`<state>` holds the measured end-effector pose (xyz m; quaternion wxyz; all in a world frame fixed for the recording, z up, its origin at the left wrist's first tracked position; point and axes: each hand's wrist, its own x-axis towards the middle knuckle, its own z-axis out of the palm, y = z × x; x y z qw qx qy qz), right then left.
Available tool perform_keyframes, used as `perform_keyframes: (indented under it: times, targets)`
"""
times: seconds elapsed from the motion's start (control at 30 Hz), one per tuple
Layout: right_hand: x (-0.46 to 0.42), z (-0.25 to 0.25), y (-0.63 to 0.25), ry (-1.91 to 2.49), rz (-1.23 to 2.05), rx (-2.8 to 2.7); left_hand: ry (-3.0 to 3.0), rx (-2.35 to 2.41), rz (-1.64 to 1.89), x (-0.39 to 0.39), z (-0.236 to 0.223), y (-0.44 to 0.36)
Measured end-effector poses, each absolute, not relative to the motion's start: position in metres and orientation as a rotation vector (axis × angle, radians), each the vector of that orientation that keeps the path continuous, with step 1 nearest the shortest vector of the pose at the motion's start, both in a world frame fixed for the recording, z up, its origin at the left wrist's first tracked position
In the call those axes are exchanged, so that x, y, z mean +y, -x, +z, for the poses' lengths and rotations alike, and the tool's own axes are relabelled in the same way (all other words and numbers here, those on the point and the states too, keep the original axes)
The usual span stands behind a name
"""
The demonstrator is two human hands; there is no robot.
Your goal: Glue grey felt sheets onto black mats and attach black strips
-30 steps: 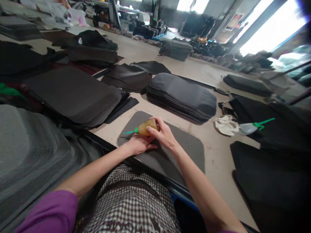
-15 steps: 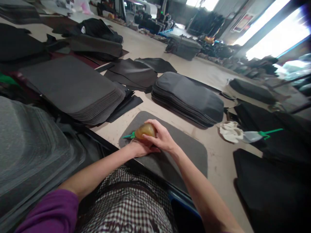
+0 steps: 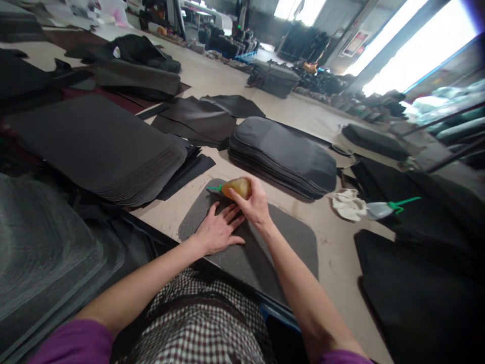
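My right hand [image 3: 257,203] grips an amber glue bottle [image 3: 238,188] with a green nozzle, tipped on its side so that the nozzle points left. Below it lies a grey rounded-corner panel [image 3: 295,237] at the table's near edge. My left hand [image 3: 219,230] rests flat on this panel with fingers spread, just under the bottle. Whether the nozzle tip touches the panel's far left edge I cannot tell.
Beyond the panel sits a stack of dark rounded pieces [image 3: 282,154]. Large grey sheets [image 3: 102,146] are piled at left, near another thick stack [image 3: 45,253]. To the right lie a white cloth [image 3: 347,204], a clear bottle with green nozzle [image 3: 379,210] and black pieces [image 3: 409,283].
My right hand has raised the bottle away from my left hand, towards the panel's far edge. My left hand has spread out flat on the panel. The view has shifted slightly.
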<state>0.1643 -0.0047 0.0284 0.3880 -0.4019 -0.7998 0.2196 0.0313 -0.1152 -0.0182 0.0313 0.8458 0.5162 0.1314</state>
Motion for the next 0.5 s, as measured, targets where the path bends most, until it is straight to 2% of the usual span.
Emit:
perform_keyframes:
  times: [0.27,0.5]
  targets:
    - [-0.014,0.028,-0.159,1.123,0.41,-1.995,-2.612,1.588,0.424,-0.115,-0.016,-0.031]
    - [-0.05,0.04,-0.167,1.058,0.563,-2.055,-2.581,1.615,0.399,-0.116,-0.029,-0.031]
